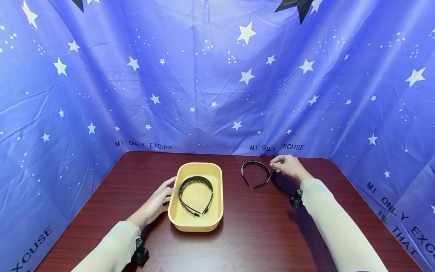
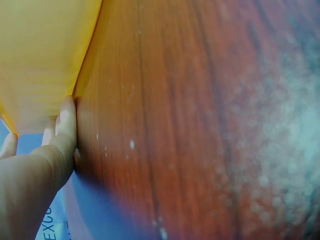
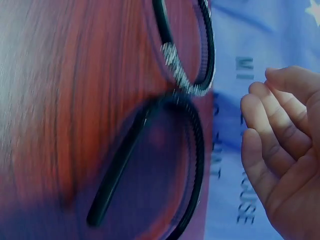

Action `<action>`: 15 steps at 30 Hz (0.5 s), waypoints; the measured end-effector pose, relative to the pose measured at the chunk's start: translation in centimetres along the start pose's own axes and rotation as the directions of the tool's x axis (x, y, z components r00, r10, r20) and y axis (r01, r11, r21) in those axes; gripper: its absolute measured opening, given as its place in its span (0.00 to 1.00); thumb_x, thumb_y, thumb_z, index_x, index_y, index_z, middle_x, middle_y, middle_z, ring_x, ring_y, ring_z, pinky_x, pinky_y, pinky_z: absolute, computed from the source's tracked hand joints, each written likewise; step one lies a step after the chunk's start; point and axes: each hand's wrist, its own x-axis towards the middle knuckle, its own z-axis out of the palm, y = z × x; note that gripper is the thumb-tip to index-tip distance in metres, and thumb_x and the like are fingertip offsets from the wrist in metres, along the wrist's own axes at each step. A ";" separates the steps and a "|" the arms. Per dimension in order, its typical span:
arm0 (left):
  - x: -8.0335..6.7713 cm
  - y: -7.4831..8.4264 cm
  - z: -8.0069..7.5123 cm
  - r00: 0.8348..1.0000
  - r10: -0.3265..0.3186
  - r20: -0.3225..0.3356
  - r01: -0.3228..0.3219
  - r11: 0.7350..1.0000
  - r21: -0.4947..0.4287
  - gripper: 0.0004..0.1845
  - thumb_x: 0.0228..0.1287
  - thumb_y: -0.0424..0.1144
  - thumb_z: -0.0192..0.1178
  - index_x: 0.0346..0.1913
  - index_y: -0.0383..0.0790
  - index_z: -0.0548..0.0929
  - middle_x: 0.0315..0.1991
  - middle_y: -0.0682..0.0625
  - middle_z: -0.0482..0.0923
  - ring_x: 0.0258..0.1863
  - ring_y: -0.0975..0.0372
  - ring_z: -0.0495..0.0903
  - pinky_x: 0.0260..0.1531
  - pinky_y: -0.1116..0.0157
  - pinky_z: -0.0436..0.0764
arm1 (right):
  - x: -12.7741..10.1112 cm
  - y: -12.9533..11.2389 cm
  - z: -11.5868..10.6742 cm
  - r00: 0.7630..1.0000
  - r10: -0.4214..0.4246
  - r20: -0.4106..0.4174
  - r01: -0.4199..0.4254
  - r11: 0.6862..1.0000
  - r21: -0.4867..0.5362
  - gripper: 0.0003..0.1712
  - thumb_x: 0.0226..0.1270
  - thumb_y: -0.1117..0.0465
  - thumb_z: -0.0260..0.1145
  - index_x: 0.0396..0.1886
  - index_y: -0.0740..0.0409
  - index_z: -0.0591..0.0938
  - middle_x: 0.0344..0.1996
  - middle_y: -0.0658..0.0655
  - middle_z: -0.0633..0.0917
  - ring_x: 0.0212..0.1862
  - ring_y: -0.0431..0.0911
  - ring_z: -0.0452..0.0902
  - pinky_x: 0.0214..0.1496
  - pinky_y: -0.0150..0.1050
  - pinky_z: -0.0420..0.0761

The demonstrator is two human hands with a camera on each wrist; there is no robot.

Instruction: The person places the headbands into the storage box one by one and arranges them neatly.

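Note:
My left hand (image 1: pixel 157 202) rests its fairly straight fingers against the left side of a yellow plastic tray (image 1: pixel 220 196). In the left wrist view, the fingertips (image 2: pixel 67 107) meet the tray wall low near the table. Inside the tray lie black toothed headbands (image 1: pixel 196 178), overlapping each other. My right hand (image 1: pixel 289 166) hovers over a plain black headband (image 1: pixel 282 189) on the table, its fingers loosely bent and holding nothing. The right wrist view shows a gap between those fingers and the black headband (image 3: pixel 198 165). Beside it lies another headband (image 1: pixel 256 163) with pale glittery sections.
The dark red wooden table (image 1: pixel 251 234) ends at the back against a blue curtain (image 1: pixel 210 75) printed with stars and lettering. More of the curtain hangs along both sides. Small black cameras are strapped on the left wrist (image 1: pixel 141 254) and right wrist (image 1: pixel 296 199).

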 end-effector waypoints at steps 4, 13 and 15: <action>0.0 0.0 0.0 1.000 -0.001 0.001 0.001 1.000 0.001 0.33 0.74 0.39 0.45 0.79 0.54 0.54 0.64 0.33 0.70 0.58 0.49 0.74 0.52 0.52 0.76 | -0.4 1.4 -0.8 0.999 0.034 -0.018 -0.034 0.999 0.004 0.20 0.72 0.52 0.65 0.52 0.64 0.85 0.42 0.62 0.88 0.42 0.56 0.85 0.38 0.39 0.80; 0.0 0.1 0.0 1.000 0.000 0.003 0.000 1.000 0.001 0.33 0.74 0.40 0.46 0.79 0.53 0.54 0.64 0.33 0.70 0.58 0.49 0.74 0.53 0.52 0.76 | -1.6 4.3 -2.2 0.992 0.100 -0.078 -0.097 0.994 0.040 0.22 0.74 0.52 0.63 0.53 0.66 0.83 0.43 0.64 0.88 0.42 0.54 0.85 0.44 0.47 0.81; 0.0 0.1 0.0 1.000 -0.003 0.001 0.003 1.000 -0.002 0.33 0.74 0.40 0.46 0.79 0.53 0.54 0.64 0.33 0.70 0.58 0.49 0.74 0.53 0.52 0.76 | -1.9 5.0 -2.3 0.988 0.113 -0.101 -0.111 0.993 0.027 0.22 0.73 0.52 0.63 0.53 0.66 0.83 0.42 0.62 0.88 0.42 0.54 0.85 0.47 0.50 0.80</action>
